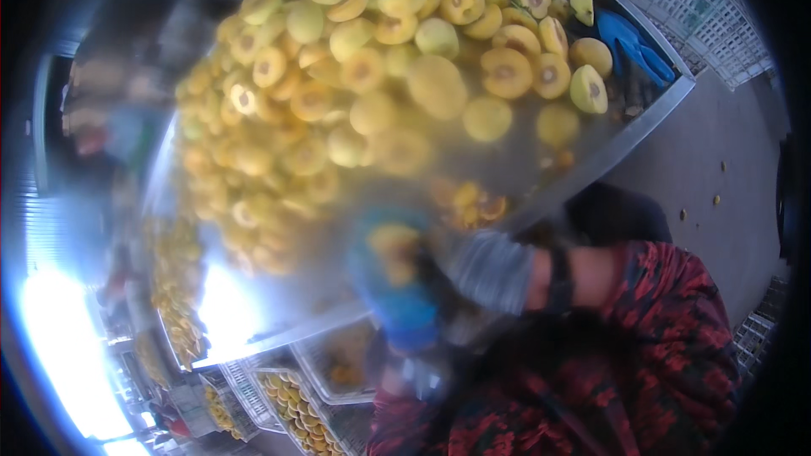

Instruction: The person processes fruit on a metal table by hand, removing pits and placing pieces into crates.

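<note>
My left hand point(393, 278), in a blue glove, holds a yellow stone fruit point(394, 244), blurred by motion. Against it from the right comes my right hand point(453, 266), in a grey knitted glove with a dark band at the wrist; its fingers are blurred and partly dark, so whether they grip anything cannot be told. Beyond both hands, a large heap of halved yellow stone fruit point(367, 69), several with the pits showing, covers much of a metal table point(507, 145). Small orange-yellow pieces point(472, 202) lie just past my right hand.
A blue glove point(633, 47) lies in the table's right corner. White plastic crates point(703, 12) stand beyond that corner. Below the near metal edge point(304, 334) are a clear tub point(329, 386) and a crate of halved fruit point(298, 415). A blurred person point(120, 107) is across the table.
</note>
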The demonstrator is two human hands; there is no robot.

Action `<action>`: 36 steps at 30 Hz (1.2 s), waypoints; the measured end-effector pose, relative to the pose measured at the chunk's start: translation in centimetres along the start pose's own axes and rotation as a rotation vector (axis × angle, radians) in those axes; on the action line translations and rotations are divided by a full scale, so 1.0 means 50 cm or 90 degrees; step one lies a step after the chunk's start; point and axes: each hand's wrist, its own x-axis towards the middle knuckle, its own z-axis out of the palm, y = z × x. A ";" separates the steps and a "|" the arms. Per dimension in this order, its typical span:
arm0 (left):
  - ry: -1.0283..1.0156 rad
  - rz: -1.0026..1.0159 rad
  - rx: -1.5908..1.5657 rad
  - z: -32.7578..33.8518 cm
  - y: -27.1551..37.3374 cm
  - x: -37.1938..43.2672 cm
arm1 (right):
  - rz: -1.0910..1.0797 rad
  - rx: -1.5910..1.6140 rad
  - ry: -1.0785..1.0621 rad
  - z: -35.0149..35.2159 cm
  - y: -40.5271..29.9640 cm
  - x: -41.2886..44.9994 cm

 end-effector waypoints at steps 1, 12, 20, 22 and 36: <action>-0.033 0.023 -0.021 -0.002 -0.002 0.003 | -0.012 -0.009 0.004 0.006 0.007 -0.001; -0.057 0.083 -0.050 0.014 0.048 -0.001 | -0.199 -0.104 0.033 0.034 0.032 -0.022; -0.007 0.074 -0.242 0.031 0.053 0.000 | -0.323 -0.211 0.085 0.041 0.030 -0.030; 0.003 0.029 -0.238 0.032 0.051 0.004 | -0.351 -0.248 0.101 0.039 0.033 -0.036; -0.196 -0.002 -0.251 -0.012 0.034 0.022 | -0.232 0.212 0.076 0.076 0.070 -0.026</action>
